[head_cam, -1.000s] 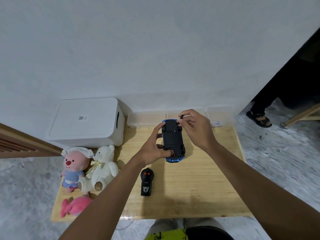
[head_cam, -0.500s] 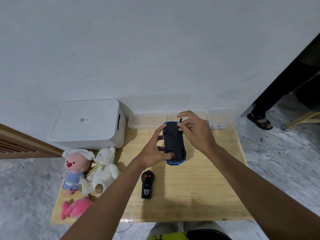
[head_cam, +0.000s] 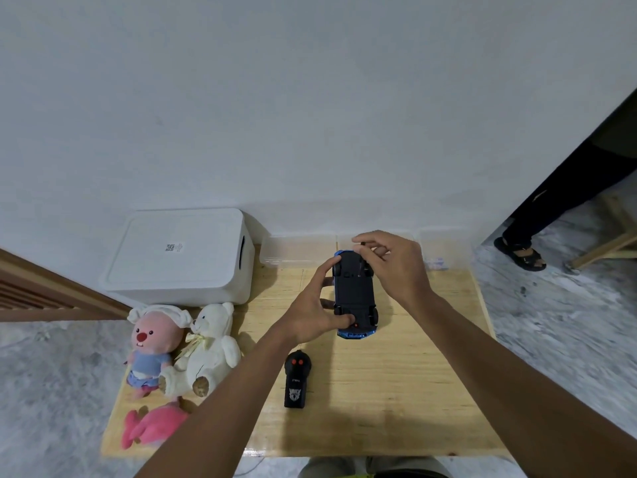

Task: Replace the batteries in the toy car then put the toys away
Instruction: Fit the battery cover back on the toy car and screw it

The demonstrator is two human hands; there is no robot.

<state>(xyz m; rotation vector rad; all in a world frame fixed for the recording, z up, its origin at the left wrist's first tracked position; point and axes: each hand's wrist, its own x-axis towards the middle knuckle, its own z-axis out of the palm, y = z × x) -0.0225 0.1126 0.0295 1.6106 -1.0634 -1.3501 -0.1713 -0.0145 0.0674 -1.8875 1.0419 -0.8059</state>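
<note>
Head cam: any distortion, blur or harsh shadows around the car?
Head view: wide-angle bending curves the wooden table edges and the wall base; soft, even light, with only faint shadows beside the remote and under the forearms; the floor at right is smeared; the upturned toy car is fairly sharp, but the small tool pinched by the right hand is too tiny to resolve.

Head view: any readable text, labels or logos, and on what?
No text is legible.
White storage box: small QR-style sticker, print too small.
Black remote: emblem and a short line above it, blurred.
Clear container: blue label, unreadable.
Toy car underside: nothing readable.
</note>
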